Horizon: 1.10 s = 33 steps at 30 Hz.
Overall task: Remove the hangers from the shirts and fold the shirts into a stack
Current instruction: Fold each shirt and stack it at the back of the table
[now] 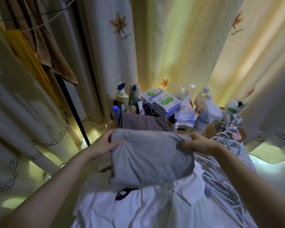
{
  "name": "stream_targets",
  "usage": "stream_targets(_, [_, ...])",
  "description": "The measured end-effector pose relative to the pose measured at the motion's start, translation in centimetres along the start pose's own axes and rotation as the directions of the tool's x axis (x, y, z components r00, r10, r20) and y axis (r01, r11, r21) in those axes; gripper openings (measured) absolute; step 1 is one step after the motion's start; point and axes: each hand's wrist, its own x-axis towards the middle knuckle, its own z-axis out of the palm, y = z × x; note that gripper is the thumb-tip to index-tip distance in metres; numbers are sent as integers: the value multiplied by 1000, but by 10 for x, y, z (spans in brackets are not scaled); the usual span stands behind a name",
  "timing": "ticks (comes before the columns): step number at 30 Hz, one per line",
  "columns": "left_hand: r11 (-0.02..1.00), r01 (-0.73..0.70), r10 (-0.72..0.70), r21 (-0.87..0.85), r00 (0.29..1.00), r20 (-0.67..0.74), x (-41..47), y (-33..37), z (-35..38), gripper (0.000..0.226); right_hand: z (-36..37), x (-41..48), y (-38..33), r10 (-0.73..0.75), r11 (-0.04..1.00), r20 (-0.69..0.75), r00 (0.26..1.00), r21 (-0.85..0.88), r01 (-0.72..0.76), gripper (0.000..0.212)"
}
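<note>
Holding a folded grey shirt (151,158) by its two upper corners, the person has it at mid-frame, over a rumpled white garment (138,209). The left hand (104,145) grips the left corner, thumb on the near face and fingers hidden behind the cloth. The right hand (199,143) pinches the right corner, where the fabric bunches into tight creases; its fingertips are covered by the fold. Whether the shirt's lower edge touches the white garment cannot be told. The whole frame is soft with motion blur.

Shirt: pale grey, thick rectangular bundle, diagonal wrinkles across the front, thin strands trailing from its lower right edge.

A dark red-and-navy patch (122,194) shows on the white garment just below the bundle; what it is cannot be made out. The white cloth hides the surface beneath.

Just behind the grey shirt lies a folded mauve shirt (143,123), partly covered by it. White hangers (227,140) are heaped to the right, cut off behind the right forearm. Farther back stand crowded bottles (122,96) and a packet with green markings (164,101), labels unreadable. Pale curtains (179,46) with leaf motifs close off the background.
</note>
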Motion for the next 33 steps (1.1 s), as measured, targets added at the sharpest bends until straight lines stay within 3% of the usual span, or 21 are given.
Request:
stream_targets(2, [980,-94,62,-175,982,-180,21,26,-8,39,-8,19,-13,17,972,-252,967,231,43,32])
stream_targets(4, [919,-176,43,-353,933,-356,49,45,-15,38,-9,45,-30,137,907,-442,886,415,67,47])
stream_targets(5, [884,-173,-13,-434,919,-393,62,50,-17,46,-9,58,-37,202,858,-460,865,509,70,52])
stream_targets(7, [852,-67,-130,-519,934,-333,78,47,-14,63,-2,79,-39,253,824,-431,866,565,41,59])
stream_targets(9, [899,102,-197,-425,962,-187,82,32,-8,79,10,91,-29,217,861,-395,893,509,16,58])
stream_targets(11, [968,158,-181,-195,978,-106,85,15,-6,95,15,102,-16,170,892,-374,912,452,20,61])
stream_targets(13, [991,88,-106,-105,978,-180,92,7,-10,102,10,110,-18,116,923,-414,903,380,55,72])
stream_targets(17, [959,-167,65,-229,917,-393,105,16,-25,85,-7,125,-44,5,934,-637,771,278,224,70])
stream_targets(19, [956,-223,130,-190,904,-407,111,17,-24,73,-7,132,-50,-122,978,-716,688,31,206,60])
stream_targets(20, [979,-181,135,-90,915,-379,116,14,-21,70,-4,136,-48,-183,983,-707,683,-128,130,56])
stream_targets(22, [985,-30,76,170,960,-271,122,-3,-11,70,8,142,-31,-241,890,-572,784,-453,-56,51])
stream_targets(24, [967,48,-2,250,983,-182,124,-23,0,71,26,147,-2,-217,750,-346,913,-658,-71,53])
stream_targets(26, [965,58,-19,255,988,-152,125,-40,7,73,43,148,25,-156,741,-255,954,-669,-58,56])
stream_targets(33, [955,90,-27,284,976,-218,110,-53,11,68,52,140,35,-183,798,-240,953,-602,2,57])
